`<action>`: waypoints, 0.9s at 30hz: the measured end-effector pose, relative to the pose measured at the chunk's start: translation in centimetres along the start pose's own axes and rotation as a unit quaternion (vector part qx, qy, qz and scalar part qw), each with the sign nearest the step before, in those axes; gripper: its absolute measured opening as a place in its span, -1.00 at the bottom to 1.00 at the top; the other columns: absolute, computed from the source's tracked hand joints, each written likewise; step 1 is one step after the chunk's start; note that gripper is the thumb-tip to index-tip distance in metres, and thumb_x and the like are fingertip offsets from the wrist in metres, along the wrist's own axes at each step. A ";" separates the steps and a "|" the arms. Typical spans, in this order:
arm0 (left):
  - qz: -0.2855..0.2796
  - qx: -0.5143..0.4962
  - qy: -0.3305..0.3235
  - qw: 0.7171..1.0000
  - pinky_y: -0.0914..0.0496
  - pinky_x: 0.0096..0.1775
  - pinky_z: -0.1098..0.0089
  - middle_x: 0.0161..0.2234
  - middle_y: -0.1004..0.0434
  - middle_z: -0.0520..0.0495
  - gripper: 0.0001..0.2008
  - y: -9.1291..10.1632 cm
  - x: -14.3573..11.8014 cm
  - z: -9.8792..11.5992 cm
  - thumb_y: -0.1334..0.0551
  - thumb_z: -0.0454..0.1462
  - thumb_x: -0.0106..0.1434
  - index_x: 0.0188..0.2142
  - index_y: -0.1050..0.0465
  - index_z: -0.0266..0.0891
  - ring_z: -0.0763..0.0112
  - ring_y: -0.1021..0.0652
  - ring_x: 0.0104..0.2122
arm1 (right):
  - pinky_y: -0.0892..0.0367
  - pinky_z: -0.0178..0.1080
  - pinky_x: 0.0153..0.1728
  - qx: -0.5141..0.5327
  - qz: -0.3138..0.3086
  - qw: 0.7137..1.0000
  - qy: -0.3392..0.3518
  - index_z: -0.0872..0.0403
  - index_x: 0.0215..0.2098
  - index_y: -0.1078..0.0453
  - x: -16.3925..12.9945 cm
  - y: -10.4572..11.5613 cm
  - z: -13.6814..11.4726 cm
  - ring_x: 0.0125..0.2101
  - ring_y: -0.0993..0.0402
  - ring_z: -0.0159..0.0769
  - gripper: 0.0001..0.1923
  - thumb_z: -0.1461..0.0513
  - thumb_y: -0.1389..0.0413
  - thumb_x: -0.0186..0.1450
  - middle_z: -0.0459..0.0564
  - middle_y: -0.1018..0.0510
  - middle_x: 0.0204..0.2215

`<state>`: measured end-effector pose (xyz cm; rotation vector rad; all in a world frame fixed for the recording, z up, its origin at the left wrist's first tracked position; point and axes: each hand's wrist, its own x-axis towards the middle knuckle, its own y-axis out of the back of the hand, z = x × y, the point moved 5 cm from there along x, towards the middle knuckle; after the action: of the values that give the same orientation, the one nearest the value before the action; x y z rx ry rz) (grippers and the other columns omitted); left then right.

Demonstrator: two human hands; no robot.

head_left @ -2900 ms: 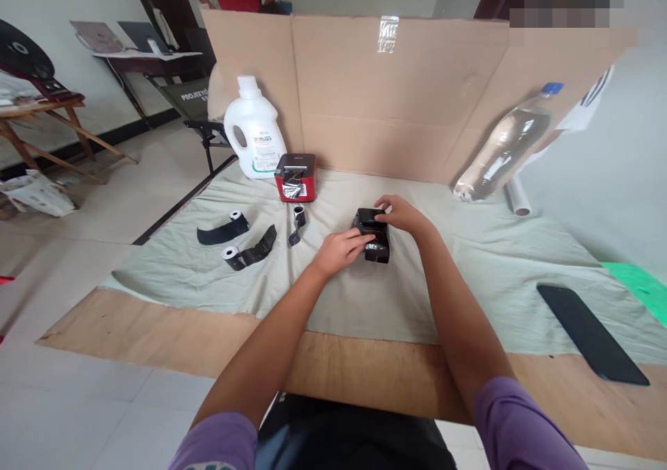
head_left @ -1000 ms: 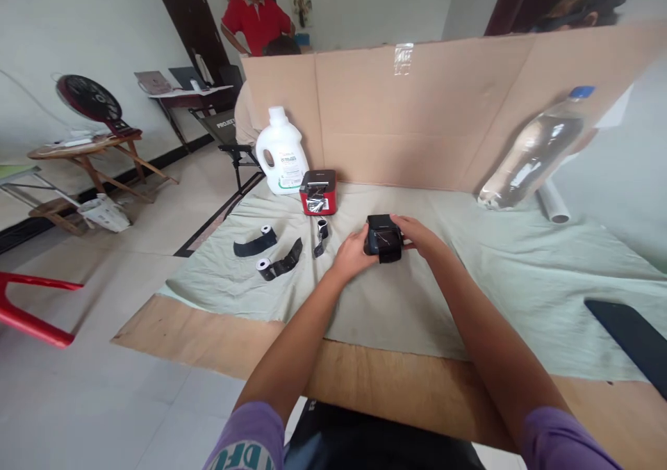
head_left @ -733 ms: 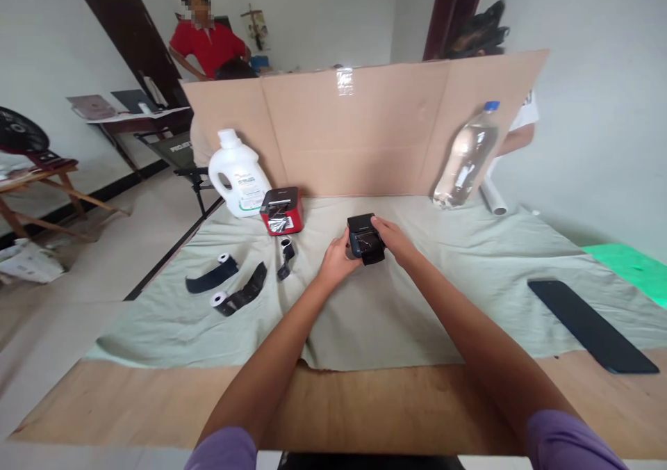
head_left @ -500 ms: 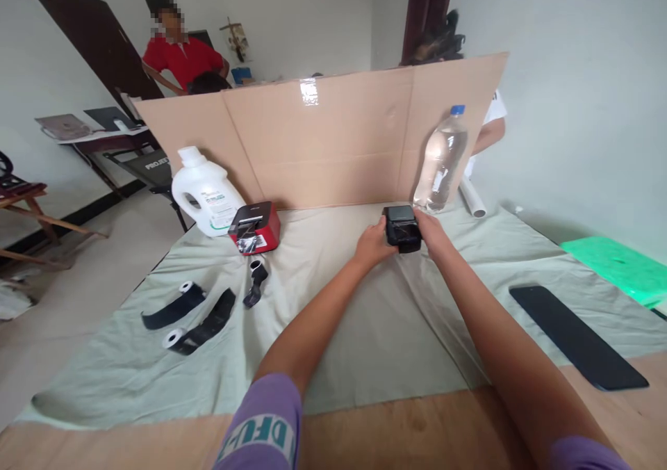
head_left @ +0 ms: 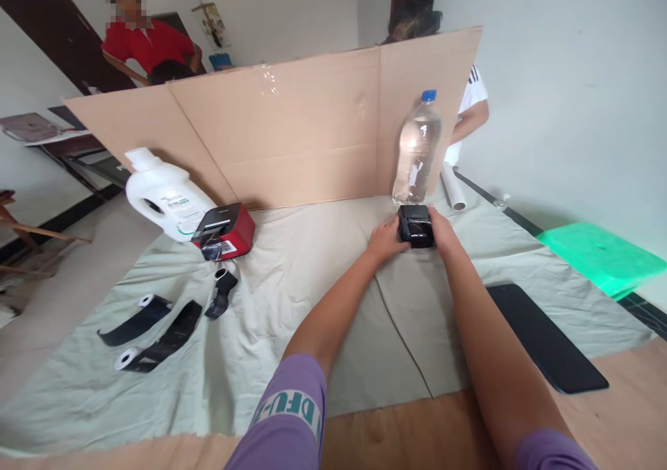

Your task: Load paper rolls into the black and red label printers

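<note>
While pressed against opposite flanks of a small black printer (head_left: 415, 224), left hand (head_left: 385, 241) and right hand (head_left: 442, 228), fingers curled narrow around the casing, gripping it between them on a pale green cloth (head_left: 292, 303). Just beyond the right hand, nearly touching the printer's far side, a clear plastic bottle (head_left: 415, 151) with a blue cap, upright against a brown cardboard screen (head_left: 292, 133). A little further right of that bottle, a white tube (head_left: 451, 185) lying on the cloth edge. Well left of the left hand, a red printer (head_left: 224, 231) with a black top, and just behind it a white jug (head_left: 162, 196) tipped on a slant toward the cardboard. Nearer than the red printer and still well left of the left arm, a short black roll (head_left: 221, 293), then two more black rolls with white cores (head_left: 151, 331) uncurled side by side. Near the right forearm, on its outer side, a flat black phone (head_left: 545, 335) partly on the cloth, partly on the wooden tabletop (head_left: 620, 414). Further right again, a bright green mat (head_left: 599, 258). Behind the cardboard, a person in a red shirt (head_left: 146, 42) standing far left, and a sleeve in white (head_left: 472, 101) showing past the screen's right end. Purple sleeves on both of the wearer's upper arms.
</note>
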<state>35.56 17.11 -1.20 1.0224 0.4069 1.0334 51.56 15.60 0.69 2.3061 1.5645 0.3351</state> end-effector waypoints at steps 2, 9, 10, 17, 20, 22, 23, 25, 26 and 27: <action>0.007 0.003 0.014 1.000 -0.28 0.17 0.05 0.22 -0.40 -0.34 -0.14 1.5 -2.6 -0.6 -0.28 -0.05 0.24 0.40 -0.01 -0.32 -0.06 -0.36 0.21 | -0.28 0.04 0.09 -0.033 0.040 0.998 -0.028 0.11 0.14 -0.41 -1.1 0.9 -1.2 0.17 -0.32 0.09 -0.33 -0.14 0.20 0.41 0.26 -0.44 0.18; 0.283 -0.002 0.065 0.957 -0.40 0.05 0.26 -0.05 -0.56 -0.17 -0.47 18.1 -17.9 -8.5 -0.23 -0.19 0.31 0.25 -0.33 -0.22 0.23 -0.56 -0.09 | 0.26 0.39 0.27 -0.216 0.121 0.936 0.252 0.09 0.25 -0.33 -9.8 -5.7 -9.4 0.28 -0.10 0.22 -0.47 0.08 -0.04 0.36 0.27 -0.30 0.30; 0.342 -0.001 0.090 0.935 -0.38 0.08 0.25 -0.06 -0.57 -0.15 -0.53 21.0 -20.0 -10.6 -0.22 -0.21 0.31 0.21 -0.38 -0.21 0.22 -0.55 -0.07 | 0.25 0.37 0.29 -0.211 0.080 0.935 0.275 0.08 0.23 -0.35 -11.2 -8.5 -10.2 0.27 -0.14 0.18 -0.49 0.10 -0.05 0.35 0.24 -0.34 0.27; 0.509 -0.134 0.350 0.775 -0.22 0.24 0.18 0.21 -0.38 -0.34 -0.51 29.5 -27.3 -27.7 -0.18 -0.29 0.34 0.22 -0.24 -0.42 0.17 -0.40 0.20 | -0.28 -0.06 0.19 0.039 -0.257 0.934 0.245 -0.07 0.28 -0.30 -16.7 -30.3 -15.3 0.25 -0.30 -0.13 -0.44 0.12 -0.07 0.32 0.02 -0.38 0.27; 0.482 -0.168 0.378 0.773 -0.35 0.15 0.20 0.07 -0.52 -0.30 -0.58 28.4 -27.3 -31.7 -0.20 -0.28 0.32 0.14 -0.32 -0.37 0.18 -0.53 0.08 | -0.27 -0.05 0.21 0.107 -0.323 0.918 0.205 -0.06 0.37 -0.18 -17.0 -37.7 -17.4 0.32 -0.20 -0.06 -0.30 0.16 -0.15 0.27 0.01 -0.28 0.34; 0.477 -0.173 0.378 0.774 -0.35 0.15 0.25 0.07 -0.54 -0.21 -0.62 27.5 -27.2 -33.1 -0.19 -0.25 0.32 0.12 -0.36 -0.26 0.23 -0.53 0.09 | -0.22 0.00 0.26 0.118 -0.340 0.911 0.200 -0.06 0.42 -0.09 -16.8 -41.2 -18.5 0.35 -0.13 0.00 -0.16 0.19 -0.22 0.21 0.00 -0.25 0.36; 0.477 -0.175 0.375 0.775 -0.35 0.15 0.28 0.08 -0.54 -0.17 -0.64 27.2 -27.2 -33.4 -0.16 -0.23 0.34 0.11 -0.37 -0.21 0.26 -0.53 0.11 | -0.18 0.02 0.28 0.116 -0.344 0.909 0.204 -0.07 0.44 -0.04 -16.7 -42.5 -18.8 0.36 -0.12 0.01 -0.10 0.20 -0.25 0.18 -0.01 -0.27 0.35; 0.479 -0.184 0.365 0.776 -0.35 0.16 0.30 0.12 -0.52 -0.15 -0.63 26.9 -27.1 -33.8 -0.12 -0.19 0.37 0.14 -0.36 -0.18 0.29 -0.52 0.13 | -0.11 0.05 0.33 0.110 -0.348 0.906 0.214 -0.09 0.46 0.02 -16.7 -44.3 -19.2 0.36 -0.11 0.01 -0.02 0.21 -0.27 0.15 -0.02 -0.34 0.31; 0.481 -0.193 0.362 0.775 -0.34 0.17 0.29 0.14 -0.51 -0.15 -0.61 26.8 -27.0 -34.0 -0.11 -0.17 0.38 0.16 -0.35 -0.17 0.30 -0.51 0.14 | -0.08 0.06 0.34 0.108 -0.354 0.903 0.218 -0.09 0.46 0.05 -16.7 -44.8 -19.3 0.37 -0.09 0.00 -0.01 0.20 -0.28 0.15 -0.02 -0.35 0.30; 0.482 -0.203 0.362 0.772 -0.33 0.18 0.28 0.17 -0.49 -0.15 -0.60 26.7 -26.9 -34.1 -0.09 -0.15 0.39 0.18 -0.34 -0.17 0.30 -0.49 0.16 | -0.05 0.07 0.35 0.106 -0.361 0.900 0.219 -0.08 0.47 0.07 -16.8 -45.1 -19.3 0.37 -0.07 -0.02 0.01 0.18 -0.28 0.15 -0.02 -0.35 0.30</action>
<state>-15.34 14.67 -0.08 0.3343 0.2257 2.3628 -0.26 18.10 0.24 1.6572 2.6503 0.5242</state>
